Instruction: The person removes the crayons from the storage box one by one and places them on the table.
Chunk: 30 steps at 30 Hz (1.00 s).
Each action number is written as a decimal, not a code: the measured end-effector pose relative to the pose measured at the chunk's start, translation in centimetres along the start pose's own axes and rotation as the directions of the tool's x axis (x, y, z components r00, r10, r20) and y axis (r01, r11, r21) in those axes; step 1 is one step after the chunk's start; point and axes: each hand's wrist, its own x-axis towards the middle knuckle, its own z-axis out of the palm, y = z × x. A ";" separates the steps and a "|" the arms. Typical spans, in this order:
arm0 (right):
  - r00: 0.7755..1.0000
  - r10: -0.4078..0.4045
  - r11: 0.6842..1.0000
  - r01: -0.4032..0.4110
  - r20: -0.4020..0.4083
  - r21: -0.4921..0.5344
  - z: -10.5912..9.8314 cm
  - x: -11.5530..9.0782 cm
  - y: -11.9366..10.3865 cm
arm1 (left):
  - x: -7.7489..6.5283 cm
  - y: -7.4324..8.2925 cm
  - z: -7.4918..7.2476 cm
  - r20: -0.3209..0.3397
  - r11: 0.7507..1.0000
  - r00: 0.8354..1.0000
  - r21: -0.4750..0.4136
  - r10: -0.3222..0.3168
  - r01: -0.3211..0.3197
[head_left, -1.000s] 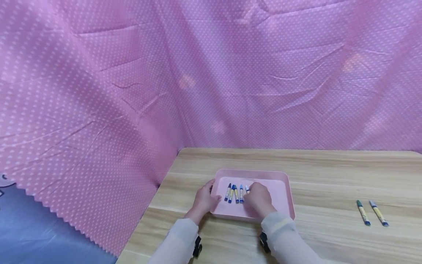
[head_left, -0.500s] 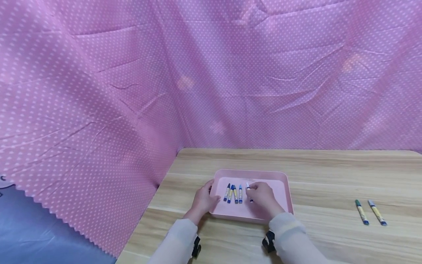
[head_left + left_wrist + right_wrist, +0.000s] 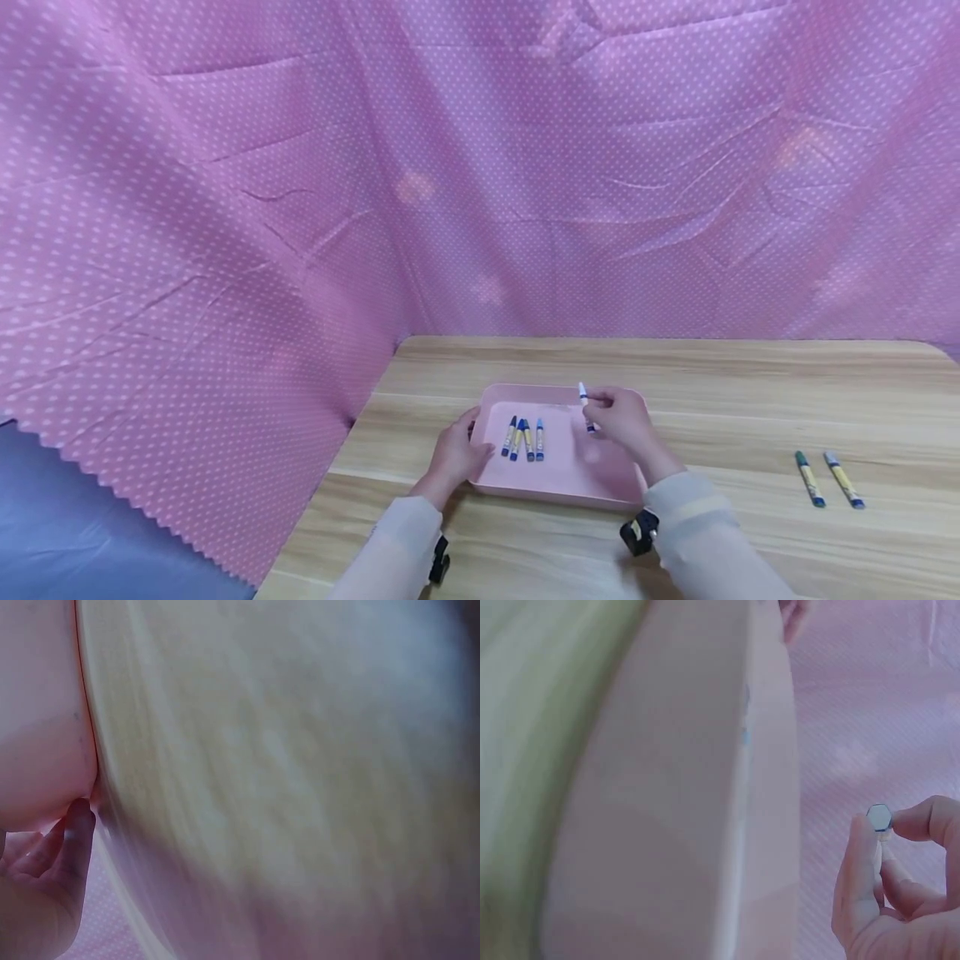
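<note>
Rising since earlier off pink tray [image 3: 558, 475]: white crayon [image 3: 584, 400] in right hand [image 3: 624, 419].

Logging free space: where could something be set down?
The table is bare between the tray and two outer crayons, and between tray and curtain. Inside the tray, room lies right of four crayons, beneath the right hand; those crayons crowd its left.

Four crayons [image 3: 528, 442], two perhaps touching, lie in the tray [image 3: 558, 475], left of two crayons [image 3: 810, 480] on the table [image 3: 735, 400].
</note>
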 end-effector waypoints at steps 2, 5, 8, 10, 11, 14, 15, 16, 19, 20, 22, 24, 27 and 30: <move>1.000 -0.006 1.000 0.006 0.014 0.021 -0.9 -0.1 -0.3 | 0.0 0.0 -0.1 0.003 1.000 1.000 0.002 -0.002 0.002; 1.000 -0.011 1.000 0.010 0.018 0.014 -2.4 -0.3 -0.6 | 0.0 0.0 -0.2 0.007 1.000 1.000 -0.003 -0.002 0.002; 1.000 -0.002 1.000 0.003 0.012 -0.022 -3.9 -0.5 -0.8 | -0.1 0.0 -0.2 0.009 1.000 1.000 -0.008 0.002 -0.002; 1.000 0.004 0.999 -0.003 0.008 -0.041 -4.9 -0.7 -0.8 | -0.1 0.0 -0.2 0.011 1.000 1.000 -0.004 0.007 -0.007; 1.000 0.004 0.999 -0.004 0.004 -0.051 -5.5 -0.8 -0.7 | -0.1 0.0 -0.2 0.011 1.000 1.000 -0.003 0.010 -0.010; 1.000 0.001 0.998 -0.002 -0.015 -0.060 -7.0 -1.1 -0.5 | -0.1 -0.1 -0.2 0.014 1.000 1.000 0.004 0.019 -0.019; 1.000 -0.003 0.998 0.002 -0.021 -0.060 -7.5 -1.2 -0.4 | -0.1 -0.1 -0.2 0.014 1.000 1.000 0.005 0.020 -0.020; 1.000 -0.005 0.998 0.004 -0.026 -0.058 -7.9 -1.3 -0.3 | 0.0 -0.2 -0.2 0.014 1.000 1.000 0.004 0.022 -0.022; 0.999 -0.014 0.998 0.012 -0.039 -0.069 -9.3 -1.7 0.0 | 0.0 -0.3 -0.1 0.013 1.000 1.000 0.005 0.025 -0.025; 0.999 -0.019 0.997 0.016 -0.041 -0.076 -9.8 -1.8 0.2 | 0.0 -0.3 -0.1 0.012 1.000 1.000 0.004 0.025 -0.025; 0.999 -0.022 0.996 0.018 -0.048 -0.091 -10.7 -2.0 0.5 | 0.0 -0.4 -0.1 0.012 0.999 0.999 0.008 0.031 -0.031; 0.998 -0.025 0.994 0.020 -0.051 -0.104 -11.7 -2.3 0.8 | 0.0 -0.5 -0.2 0.010 0.999 0.999 0.018 0.040 -0.040; 0.999 -0.021 0.991 0.014 -0.049 -0.132 -12.8 -2.8 1.2 | 0.0 -0.7 -0.3 0.011 0.999 0.999 0.026 0.044 -0.044; 0.999 -0.011 0.987 0.005 -0.039 -0.162 -13.9 -3.4 1.7 | -0.1 -0.7 -0.5 0.017 0.999 0.999 0.022 0.036 -0.036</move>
